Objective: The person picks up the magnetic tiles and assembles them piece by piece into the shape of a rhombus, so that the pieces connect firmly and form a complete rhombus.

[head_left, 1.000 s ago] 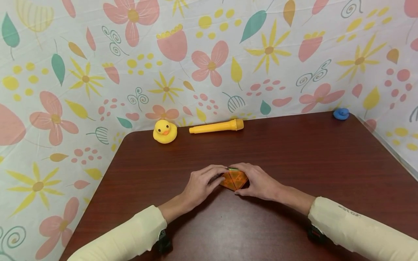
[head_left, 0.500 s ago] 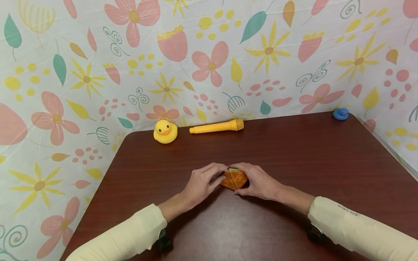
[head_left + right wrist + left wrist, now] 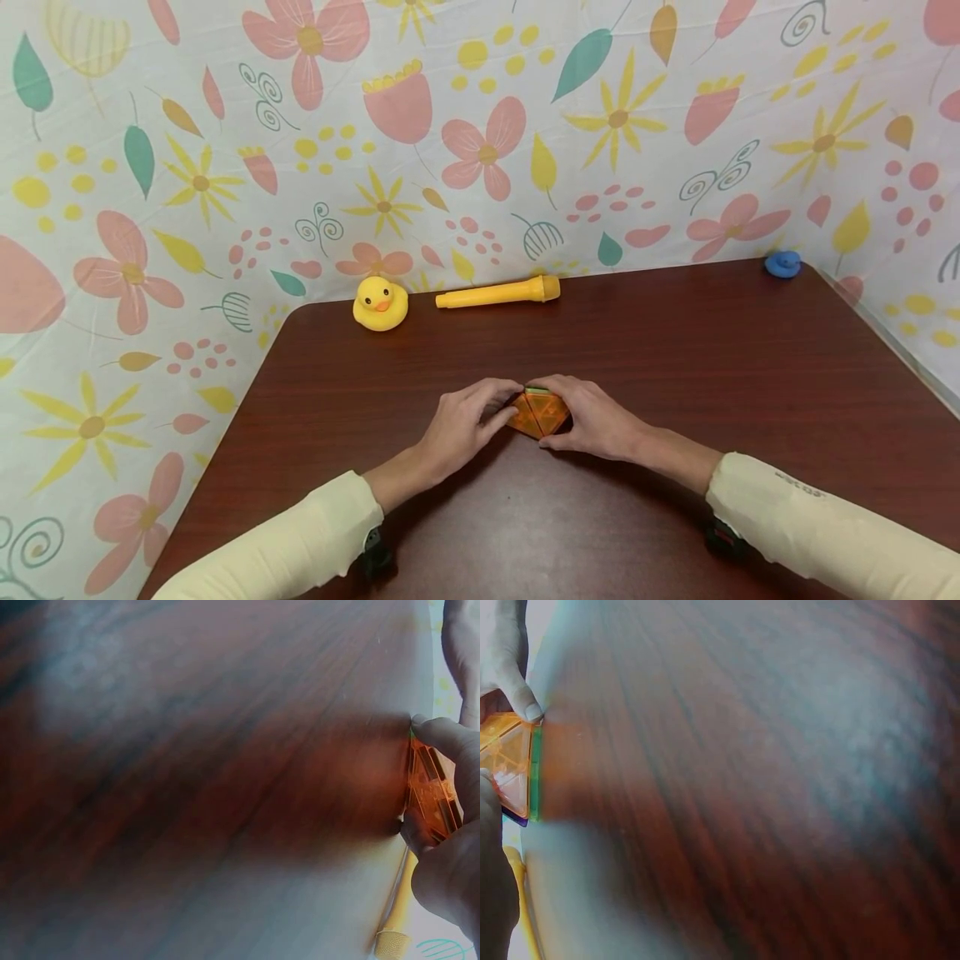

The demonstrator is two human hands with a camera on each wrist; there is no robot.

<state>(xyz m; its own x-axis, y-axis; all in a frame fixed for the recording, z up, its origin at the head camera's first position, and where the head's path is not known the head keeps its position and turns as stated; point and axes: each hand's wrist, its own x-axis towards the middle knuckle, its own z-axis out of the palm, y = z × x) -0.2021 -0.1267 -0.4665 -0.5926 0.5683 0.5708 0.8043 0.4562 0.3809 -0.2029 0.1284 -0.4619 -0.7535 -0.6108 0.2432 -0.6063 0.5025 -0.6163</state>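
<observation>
A small solid of see-through orange triangular magnetic tiles (image 3: 546, 410) stands between the two hands at the middle of the table. Along its base, in the left wrist view, run a green edge (image 3: 536, 772) and a bit of a purple one (image 3: 514, 818). My left hand (image 3: 463, 427) holds its left side, thumb in front and fingers behind. The right hand (image 3: 596, 421) grips the right side, its thumb at the near lower corner and its fingers at the far top. Both hands cover parts of the tiles.
On the dark wooden table (image 3: 517, 533), a yellow rubber duck (image 3: 380, 304) and a yellow toy microphone (image 3: 497, 293) lie along the back edge. A small blue duck (image 3: 783, 264) sits at the far right corner. A flowered cloth (image 3: 480, 225) hangs behind.
</observation>
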